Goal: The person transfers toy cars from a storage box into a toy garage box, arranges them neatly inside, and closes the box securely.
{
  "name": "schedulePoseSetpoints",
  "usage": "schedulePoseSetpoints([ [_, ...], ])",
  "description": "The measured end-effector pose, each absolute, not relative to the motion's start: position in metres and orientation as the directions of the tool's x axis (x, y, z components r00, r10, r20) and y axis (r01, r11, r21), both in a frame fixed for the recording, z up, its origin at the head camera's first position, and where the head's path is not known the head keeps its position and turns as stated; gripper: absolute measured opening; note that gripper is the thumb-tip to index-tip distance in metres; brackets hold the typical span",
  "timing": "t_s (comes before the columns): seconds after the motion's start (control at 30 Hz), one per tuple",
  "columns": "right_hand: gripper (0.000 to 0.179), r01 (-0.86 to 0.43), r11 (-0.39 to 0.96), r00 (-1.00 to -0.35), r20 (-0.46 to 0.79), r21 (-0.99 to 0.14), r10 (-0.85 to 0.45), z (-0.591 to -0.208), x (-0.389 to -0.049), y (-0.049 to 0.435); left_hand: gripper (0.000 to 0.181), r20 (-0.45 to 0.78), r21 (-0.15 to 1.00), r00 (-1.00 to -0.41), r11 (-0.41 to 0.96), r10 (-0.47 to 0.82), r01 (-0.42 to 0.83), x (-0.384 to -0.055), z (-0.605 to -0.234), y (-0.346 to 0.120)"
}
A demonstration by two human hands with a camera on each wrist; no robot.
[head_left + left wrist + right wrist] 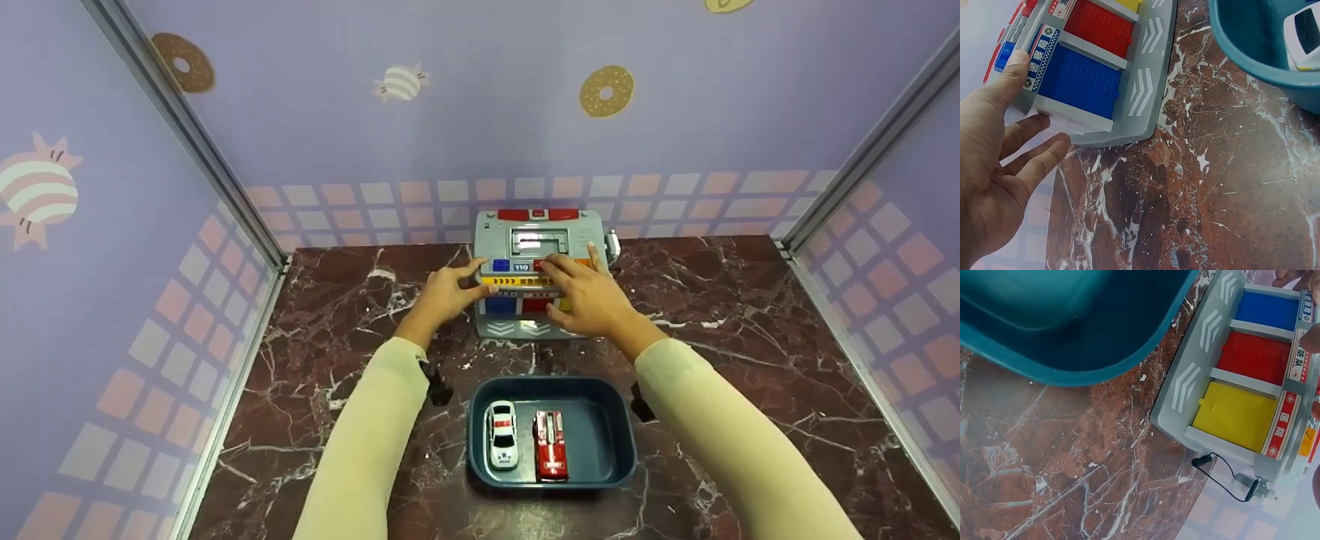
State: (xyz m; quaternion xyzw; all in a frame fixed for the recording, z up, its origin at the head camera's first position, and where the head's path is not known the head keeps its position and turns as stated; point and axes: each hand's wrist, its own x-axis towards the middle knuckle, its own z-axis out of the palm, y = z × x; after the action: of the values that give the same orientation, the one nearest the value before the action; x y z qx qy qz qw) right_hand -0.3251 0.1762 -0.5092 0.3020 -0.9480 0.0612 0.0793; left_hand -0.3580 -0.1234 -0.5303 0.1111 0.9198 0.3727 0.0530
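Far across the desk (300, 345), a toy garage (523, 282) stands beyond a blue tray (592, 435), a left grip (442, 296) spread at the toy's left side, a right grip (591, 301) spread over its right.

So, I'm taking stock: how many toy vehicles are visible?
2: a police car and, right of it, a red fire truck, both in the dark-blue tray. The toy garage could hide more.
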Motion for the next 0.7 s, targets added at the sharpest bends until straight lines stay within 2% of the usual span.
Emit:
schedulePoseSetpoints([
  [0.37, 0.075, -0.583, 0.800, -0.805, 0.236, -0.143, -0.544, -0.5122, -0.3303, 0.1766, 0.076, -0.018, 0.698, -0.972, 0.699, 0.236, 0.156, -0.3569, -0.5317, -0.1235],
  [0.7, 0.081, -0.590, 0.792, -0.801, 0.234, -0.155, -0.551, -0.5126, -0.3300, 0.1769, 0.074, -0.001, 0.698, -0.975, 0.698, 0.222, 0.158, -0.3573, -0.5334, -0.1226],
])
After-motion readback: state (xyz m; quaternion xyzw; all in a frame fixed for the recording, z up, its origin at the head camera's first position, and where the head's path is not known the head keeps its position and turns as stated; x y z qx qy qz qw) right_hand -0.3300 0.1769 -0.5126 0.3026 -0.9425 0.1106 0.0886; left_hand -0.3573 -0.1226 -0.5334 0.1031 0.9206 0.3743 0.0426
